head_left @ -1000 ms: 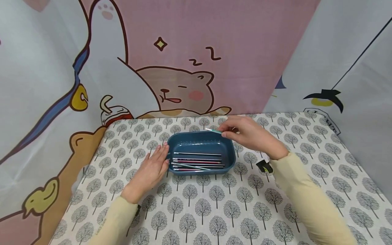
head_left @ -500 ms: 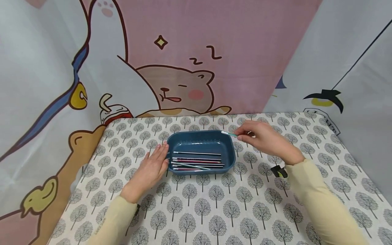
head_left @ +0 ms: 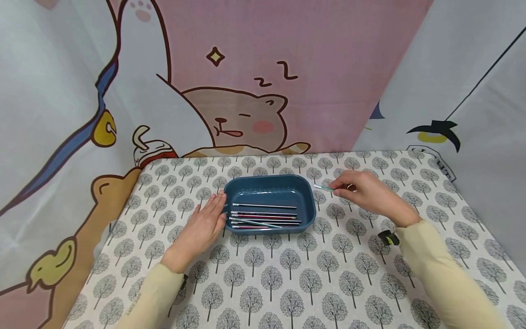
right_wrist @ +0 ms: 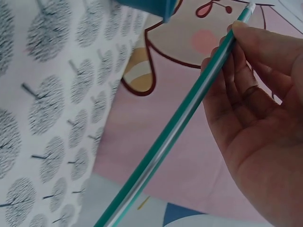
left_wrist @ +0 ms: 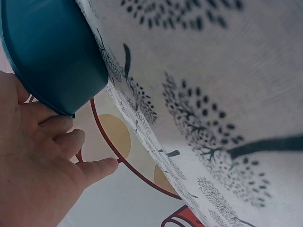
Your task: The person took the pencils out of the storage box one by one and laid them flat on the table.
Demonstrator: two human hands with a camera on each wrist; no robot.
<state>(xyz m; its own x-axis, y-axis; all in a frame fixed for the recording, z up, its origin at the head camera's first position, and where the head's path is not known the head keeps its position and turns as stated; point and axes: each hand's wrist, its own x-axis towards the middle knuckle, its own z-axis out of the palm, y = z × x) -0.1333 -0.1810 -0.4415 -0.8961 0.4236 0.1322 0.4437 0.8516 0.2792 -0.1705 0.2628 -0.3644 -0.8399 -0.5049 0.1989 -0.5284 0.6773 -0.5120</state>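
Right hand (head_left: 365,192), thumb and fingertips brought together, pinched a pencil (right_wrist: 173,125) near its white-tipped end; the shaft was striped green and silver. Pencil and hand were just beyond the right end of a blue tray (head_left: 267,195), the white tip directed toward the rim but apart from it. Left hand (head_left: 202,224), fingers extended and relaxed, rested against the tray's left end, its fingertips at the rim. Inside the tray, along the near half of the floor, lay several slender pencils (head_left: 263,214), their silvery ends to the left; most ran roughly parallel, one crossed the nearest at a slant, and the farthest lay a little apart. A small black device (head_left: 388,237) sat beside the right cuff (head_left: 412,230). Tree-printed cloth (head_left: 271,292) lay beneath the tray, and a backdrop (head_left: 328,82) with cartoon animals rose behind.
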